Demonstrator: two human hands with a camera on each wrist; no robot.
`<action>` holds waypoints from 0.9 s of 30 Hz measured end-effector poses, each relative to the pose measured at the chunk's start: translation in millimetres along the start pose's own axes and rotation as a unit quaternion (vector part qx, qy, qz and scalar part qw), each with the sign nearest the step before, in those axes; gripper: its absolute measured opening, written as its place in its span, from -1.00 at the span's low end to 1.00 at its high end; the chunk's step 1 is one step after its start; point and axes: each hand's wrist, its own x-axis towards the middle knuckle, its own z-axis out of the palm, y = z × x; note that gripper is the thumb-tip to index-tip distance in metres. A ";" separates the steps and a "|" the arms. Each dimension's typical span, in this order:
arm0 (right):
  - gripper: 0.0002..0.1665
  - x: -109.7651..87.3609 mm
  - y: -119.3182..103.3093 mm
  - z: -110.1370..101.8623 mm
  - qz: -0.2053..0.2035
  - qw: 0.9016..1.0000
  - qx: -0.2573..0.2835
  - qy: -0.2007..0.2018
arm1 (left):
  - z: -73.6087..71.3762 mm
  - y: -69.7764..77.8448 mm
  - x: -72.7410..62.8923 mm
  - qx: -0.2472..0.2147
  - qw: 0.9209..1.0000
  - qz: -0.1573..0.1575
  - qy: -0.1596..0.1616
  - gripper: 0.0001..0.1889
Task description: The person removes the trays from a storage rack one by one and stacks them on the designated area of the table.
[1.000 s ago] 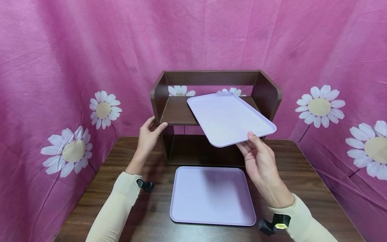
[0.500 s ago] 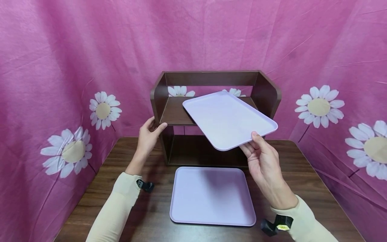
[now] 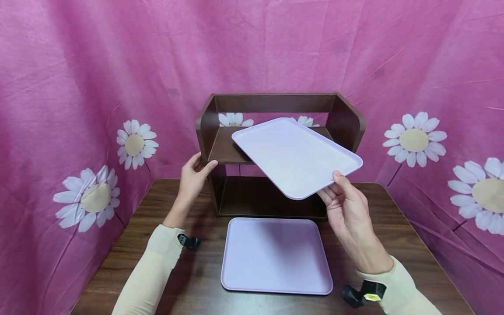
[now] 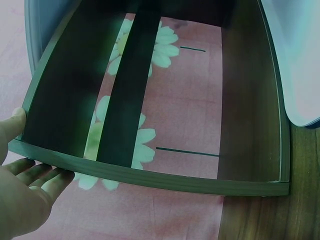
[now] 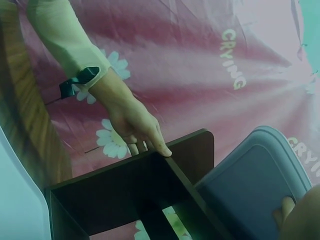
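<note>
A light purple rectangular tray [image 3: 297, 157] is tilted in the air in front of the upper level of a dark brown two-level shelf [image 3: 271, 103]. My right hand [image 3: 350, 214] pinches its near right edge, thumb on top and fingers underneath. My left hand [image 3: 191, 178] grips the shelf's left side panel at mid height, the thumb at the front edge. In the left wrist view its fingers lie along the outer face of the panel [image 4: 175, 181]. A second light purple tray [image 3: 275, 253] lies flat on the table before the shelf.
The shelf stands toward the back of a dark wood-grain table [image 3: 138, 245]. Behind and on both sides hangs a pink curtain [image 3: 271, 48] with white daisies. Both wrists wear black camera mounts [image 3: 364, 294].
My right hand has shifted slightly right and toward me, and the held tray has turned a little, its far left corner swinging left. My left hand stays on the shelf.
</note>
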 end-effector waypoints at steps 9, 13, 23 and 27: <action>-0.73 0.2 -9.5 -1.2 0.004 1.000 0.006 -0.021 | 0.1 -1.4 1.2 0.003 1.000 -0.005 0.001 -0.38; -0.73 0.8 -14.4 -2.6 0.010 0.999 0.002 -0.041 | -0.4 -0.8 0.6 0.008 1.000 -0.006 0.002 -0.39; -0.77 1.8 -20.4 -1.3 0.012 0.999 -0.017 -0.040 | -1.6 0.5 -0.6 0.001 1.000 -0.001 0.001 -0.40; -0.75 1.9 -23.5 -1.9 0.013 0.999 -0.022 -0.040 | -1.4 1.3 -1.1 0.007 1.000 0.002 0.001 -0.40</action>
